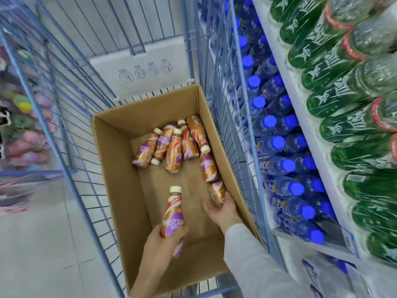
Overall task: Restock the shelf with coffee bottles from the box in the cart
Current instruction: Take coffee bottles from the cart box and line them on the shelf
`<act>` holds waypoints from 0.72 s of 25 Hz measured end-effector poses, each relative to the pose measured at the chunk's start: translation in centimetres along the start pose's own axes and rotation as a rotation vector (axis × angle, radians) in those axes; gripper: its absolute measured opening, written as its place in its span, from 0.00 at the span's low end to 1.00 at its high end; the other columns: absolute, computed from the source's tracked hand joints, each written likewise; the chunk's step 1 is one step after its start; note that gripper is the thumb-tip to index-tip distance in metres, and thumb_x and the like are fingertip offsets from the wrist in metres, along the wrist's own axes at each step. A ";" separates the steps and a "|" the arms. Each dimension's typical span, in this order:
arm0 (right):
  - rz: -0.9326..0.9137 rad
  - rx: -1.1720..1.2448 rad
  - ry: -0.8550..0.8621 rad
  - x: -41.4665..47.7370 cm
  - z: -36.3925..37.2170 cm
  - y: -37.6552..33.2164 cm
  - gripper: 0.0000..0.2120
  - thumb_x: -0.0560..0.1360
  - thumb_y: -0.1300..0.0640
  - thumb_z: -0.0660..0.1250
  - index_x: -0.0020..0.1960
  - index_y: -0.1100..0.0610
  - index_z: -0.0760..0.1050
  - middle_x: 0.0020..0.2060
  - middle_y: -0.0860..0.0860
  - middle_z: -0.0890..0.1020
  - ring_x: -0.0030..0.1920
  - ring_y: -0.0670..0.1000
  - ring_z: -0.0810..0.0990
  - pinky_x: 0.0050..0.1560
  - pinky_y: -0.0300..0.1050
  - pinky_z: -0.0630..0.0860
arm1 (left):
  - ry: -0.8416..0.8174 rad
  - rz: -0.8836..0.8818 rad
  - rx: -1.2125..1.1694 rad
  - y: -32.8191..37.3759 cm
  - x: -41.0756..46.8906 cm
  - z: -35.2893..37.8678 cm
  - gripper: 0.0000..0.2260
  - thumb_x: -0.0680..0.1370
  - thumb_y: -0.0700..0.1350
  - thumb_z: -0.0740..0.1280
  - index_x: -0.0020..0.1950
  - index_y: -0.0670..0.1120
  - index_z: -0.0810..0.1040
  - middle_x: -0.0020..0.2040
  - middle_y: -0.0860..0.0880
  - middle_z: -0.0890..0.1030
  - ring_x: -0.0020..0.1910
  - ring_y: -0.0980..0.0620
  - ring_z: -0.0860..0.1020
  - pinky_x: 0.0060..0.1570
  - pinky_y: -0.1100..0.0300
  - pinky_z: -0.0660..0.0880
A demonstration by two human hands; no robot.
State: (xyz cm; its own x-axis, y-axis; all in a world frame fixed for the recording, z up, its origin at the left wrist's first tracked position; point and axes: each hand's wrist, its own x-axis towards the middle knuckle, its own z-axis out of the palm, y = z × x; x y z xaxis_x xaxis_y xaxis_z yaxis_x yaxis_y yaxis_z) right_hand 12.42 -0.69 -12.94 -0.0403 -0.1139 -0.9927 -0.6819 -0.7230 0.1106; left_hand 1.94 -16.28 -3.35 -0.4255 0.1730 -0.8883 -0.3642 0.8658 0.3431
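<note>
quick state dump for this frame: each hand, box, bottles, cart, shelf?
left hand: shut on an upright coffee bottle, held above the box floor
right hand: fingers around a lying bottle by the box's right wall
cardboard box: open, mostly emptied, sitting in the cart
loose bottles: lying on their sides at the far end
wire cart: beside the shelf
shelf: full of blue-capped and green bottles

Pale tiled floor (43,244); blurred colourful goods (19,130) line the left aisle.
</note>
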 end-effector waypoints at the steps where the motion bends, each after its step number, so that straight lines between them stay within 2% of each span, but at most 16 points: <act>1: -0.012 0.057 0.013 0.7 0.3 0.5 0.23 0.81 0.46 0.63 0.70 0.59 0.68 0.72 0.61 0.70 0.71 0.61 0.71 0.72 0.59 0.68 | 0.006 -0.012 -0.072 -0.4 -0.9 -0.4 0.23 0.61 0.58 0.79 0.50 0.48 0.82 0.39 0.46 0.86 0.37 0.47 0.85 0.38 0.54 0.80; 3: -0.099 0.258 0.094 2.6 0.4 1.4 0.17 0.79 0.46 0.67 0.65 0.48 0.69 0.72 0.60 0.70 0.65 0.53 0.71 0.71 0.57 0.68 | 0.030 -0.028 -0.157 -1.3 -2.0 -1.1 0.22 0.62 0.56 0.82 0.50 0.50 0.81 0.39 0.48 0.86 0.38 0.47 0.85 0.36 0.57 0.80; 4: -0.161 0.238 0.087 3.3 0.5 1.8 0.16 0.78 0.46 0.67 0.62 0.40 0.66 0.73 0.59 0.70 0.62 0.50 0.68 0.70 0.56 0.67 | 0.047 -0.040 -0.181 -1.8 -2.1 -1.2 0.21 0.63 0.55 0.83 0.50 0.50 0.81 0.39 0.48 0.86 0.38 0.47 0.85 0.35 0.58 0.79; 5: -0.232 0.245 0.125 3.4 0.6 2.3 0.14 0.77 0.45 0.67 0.59 0.38 0.67 0.72 0.58 0.71 0.62 0.49 0.67 0.69 0.55 0.67 | 0.062 -0.057 -0.205 -2.1 -2.2 -1.2 0.21 0.63 0.53 0.83 0.50 0.49 0.81 0.40 0.48 0.86 0.39 0.47 0.85 0.36 0.57 0.79; 6: -0.198 0.302 0.087 3.2 0.7 2.6 0.12 0.77 0.45 0.67 0.59 0.41 0.71 0.70 0.57 0.73 0.62 0.52 0.70 0.67 0.55 0.68 | 0.070 -0.071 -0.230 -2.3 -2.3 -1.2 0.21 0.64 0.52 0.83 0.51 0.49 0.81 0.42 0.46 0.85 0.41 0.45 0.85 0.37 0.56 0.80; 8: -0.183 0.091 0.061 1.0 0.2 3.3 0.12 0.76 0.46 0.66 0.54 0.53 0.75 0.58 0.57 0.77 0.55 0.56 0.74 0.64 0.53 0.71 | 0.073 -0.077 -0.254 -2.3 -2.5 -1.3 0.22 0.65 0.51 0.82 0.55 0.48 0.79 0.48 0.43 0.84 0.45 0.43 0.84 0.40 0.54 0.80; 9: -0.171 -0.033 0.025 -0.4 0.0 3.7 0.12 0.76 0.47 0.66 0.51 0.56 0.75 0.54 0.57 0.78 0.52 0.56 0.76 0.64 0.52 0.73 | 0.079 -0.072 -0.260 -2.1 -2.9 -1.5 0.24 0.65 0.51 0.81 0.57 0.47 0.79 0.49 0.43 0.84 0.46 0.42 0.84 0.40 0.54 0.80; 11: -0.148 -0.194 -0.089 -4.3 -1.5 5.4 0.14 0.75 0.48 0.69 0.53 0.58 0.76 0.54 0.58 0.80 0.52 0.57 0.79 0.65 0.53 0.76 | 0.086 -0.051 -0.297 -1.4 -4.6 -1.9 0.25 0.66 0.51 0.81 0.58 0.46 0.79 0.49 0.43 0.84 0.46 0.43 0.84 0.39 0.55 0.80; 14: -0.202 -0.420 -0.251 -11.2 -4.4 6.6 0.13 0.76 0.48 0.69 0.55 0.56 0.78 0.49 0.57 0.84 0.50 0.56 0.81 0.59 0.54 0.77 | 0.091 0.042 -0.351 0.2 -8.6 -2.8 0.20 0.66 0.52 0.80 0.54 0.49 0.81 0.39 0.49 0.86 0.38 0.49 0.86 0.31 0.60 0.79; 16: -0.246 -0.546 -0.401 -16.5 -6.0 6.3 0.12 0.73 0.53 0.71 0.55 0.56 0.79 0.46 0.57 0.85 0.48 0.56 0.82 0.53 0.52 0.75 | 0.085 0.119 -0.409 1.8 -12.2 -3.2 0.21 0.65 0.53 0.80 0.55 0.49 0.81 0.41 0.49 0.86 0.40 0.49 0.86 0.30 0.61 0.78; 18: -0.257 -0.610 -0.581 -21.7 -7.1 5.5 0.13 0.68 0.58 0.72 0.51 0.59 0.81 0.45 0.59 0.82 0.46 0.57 0.79 0.51 0.53 0.74 | 0.075 0.205 -0.464 3.2 -15.9 -3.3 0.29 0.59 0.57 0.82 0.57 0.49 0.81 0.47 0.46 0.86 0.45 0.46 0.86 0.32 0.61 0.79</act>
State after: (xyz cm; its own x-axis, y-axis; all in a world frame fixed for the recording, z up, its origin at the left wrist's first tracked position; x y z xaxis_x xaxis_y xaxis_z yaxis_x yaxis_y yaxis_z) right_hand 14.77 -7.02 9.52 -0.4174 0.3473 -0.8397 -0.2184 -0.9353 -0.2782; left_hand 4.76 -17.85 12.86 -0.5783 0.2686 -0.7703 -0.5893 0.5153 0.6222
